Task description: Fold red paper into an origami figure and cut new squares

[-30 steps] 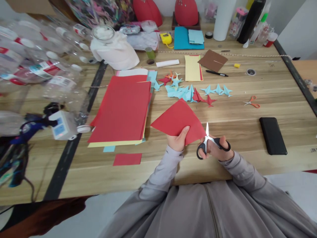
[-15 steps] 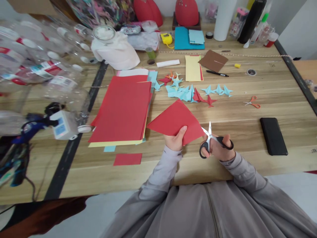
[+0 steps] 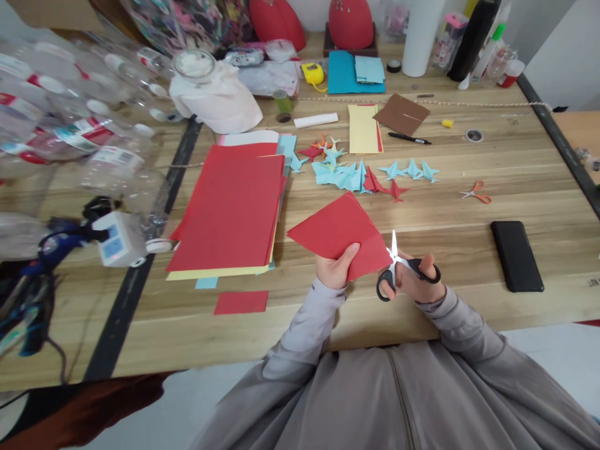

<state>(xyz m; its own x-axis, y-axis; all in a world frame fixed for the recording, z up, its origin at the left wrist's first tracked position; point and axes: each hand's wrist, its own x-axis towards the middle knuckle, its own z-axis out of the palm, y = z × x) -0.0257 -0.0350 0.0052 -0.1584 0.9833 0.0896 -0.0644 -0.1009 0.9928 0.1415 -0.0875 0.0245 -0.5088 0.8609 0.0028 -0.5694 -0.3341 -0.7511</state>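
Head view: left hand [image 3: 334, 270] holds red paper [image 3: 338, 228], likely steadying it; right hand [image 3: 415, 285] holds black-handled scissors [image 3: 394, 257] by paper's right corner.

On surface [image 3: 445, 244]: paper stack [image 3: 229, 212] left of sheet [image 3: 337, 228] in left hand [image 3: 332, 272]; loose piece [image 3: 241, 302] before stack, bottles [image 3: 112, 156] to its left. Scissors [image 3: 394, 257] in right hand [image 3: 415, 284], right of sheet. Paper figures [image 3: 342, 177] behind sheet, paper slips [image 3: 363, 128] behind those, pen [image 3: 409, 138] right of slips. Right side: phone [image 3: 517, 256], 2nd scissors [image 3: 482, 198] behind it.
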